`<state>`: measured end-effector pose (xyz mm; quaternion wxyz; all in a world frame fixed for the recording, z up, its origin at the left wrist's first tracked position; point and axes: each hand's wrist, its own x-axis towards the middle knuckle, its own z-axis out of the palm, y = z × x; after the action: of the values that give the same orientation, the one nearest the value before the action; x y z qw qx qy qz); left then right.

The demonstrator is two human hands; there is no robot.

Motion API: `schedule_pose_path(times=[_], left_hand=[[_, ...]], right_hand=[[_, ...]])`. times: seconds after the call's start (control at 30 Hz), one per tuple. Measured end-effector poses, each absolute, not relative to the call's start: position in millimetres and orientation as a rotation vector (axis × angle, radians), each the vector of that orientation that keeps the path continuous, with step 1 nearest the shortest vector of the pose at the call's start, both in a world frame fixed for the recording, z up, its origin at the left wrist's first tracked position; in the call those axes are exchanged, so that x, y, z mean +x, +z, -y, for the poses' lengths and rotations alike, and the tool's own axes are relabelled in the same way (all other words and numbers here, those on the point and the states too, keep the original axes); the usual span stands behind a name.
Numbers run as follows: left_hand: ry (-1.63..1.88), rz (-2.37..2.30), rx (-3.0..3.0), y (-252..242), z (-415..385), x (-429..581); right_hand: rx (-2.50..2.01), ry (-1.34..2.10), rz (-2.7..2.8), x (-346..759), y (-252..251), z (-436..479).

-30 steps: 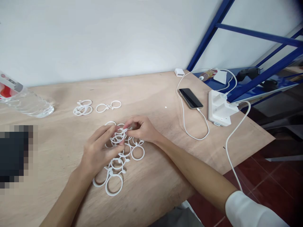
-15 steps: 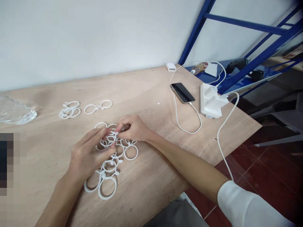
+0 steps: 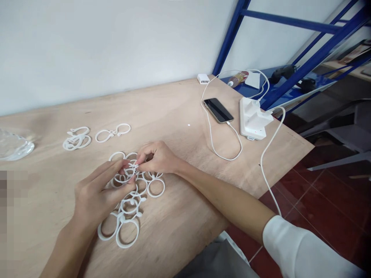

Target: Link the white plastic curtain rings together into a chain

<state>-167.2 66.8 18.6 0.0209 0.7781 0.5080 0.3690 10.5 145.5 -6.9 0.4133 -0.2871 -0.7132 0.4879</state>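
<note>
Several white plastic rings (image 3: 128, 233) with small tabs lie in an overlapping cluster on the wooden table. Over the upper part of this cluster, my left hand (image 3: 100, 189) pinches a white ring (image 3: 125, 177) between thumb and fingers. My right hand (image 3: 158, 157) comes in from the right, its thumb and forefinger closed on the small tabs of that same ring. The two sets of fingertips almost meet there. Exactly how the tabs sit between the fingers is partly hidden.
Farther back lie a small stack of white rings (image 3: 77, 139) and a linked pair (image 3: 112, 133). Clear plastic (image 3: 17, 148) sits at the left. To the right are a phone (image 3: 218, 110) on a cable, a white power strip (image 3: 252, 117), a small charger (image 3: 203, 79) and a blue metal frame (image 3: 232, 36).
The whole view has shifted slightly, so the table's things appear a little farther left. Both hands keep their pinch on the ring with hardly any visible movement.
</note>
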Motion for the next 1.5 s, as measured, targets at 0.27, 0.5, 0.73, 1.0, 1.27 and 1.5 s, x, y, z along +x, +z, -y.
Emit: schedule_pose_path(times=[0.27, 0.5, 0.73, 1.0, 1.27, 1.5], left_hand=[[1.194, -1.527, 2.451, 16.7, -68.2, -168.3], [1.121, -1.537, 2.447, 20.6, -70.6, -173.4], [1.008, -1.854, 2.230, 31.4, -109.9, -188.0], [0.701, -1.994, 2.621, 2.8, -178.9, -198.4], [0.851, -1.730, 2.530, 25.9, -147.2, -178.2], [1.101, -1.726, 2.372, 31.2, -100.8, -162.1]], right_hand=[[-0.698, 1.199, 1.837, 9.7, -5.9, -144.2], [-0.705, 1.072, 1.829, 11.5, 1.8, -142.9], [-0.896, 1.169, 1.656, 12.1, 6.2, -143.2], [-0.949, 1.084, 1.655, 10.9, 6.7, -143.0], [-1.004, 1.000, 1.539, 8.6, 1.6, -148.4], [-1.029, 1.099, 1.528, 7.0, 2.1, -147.0]])
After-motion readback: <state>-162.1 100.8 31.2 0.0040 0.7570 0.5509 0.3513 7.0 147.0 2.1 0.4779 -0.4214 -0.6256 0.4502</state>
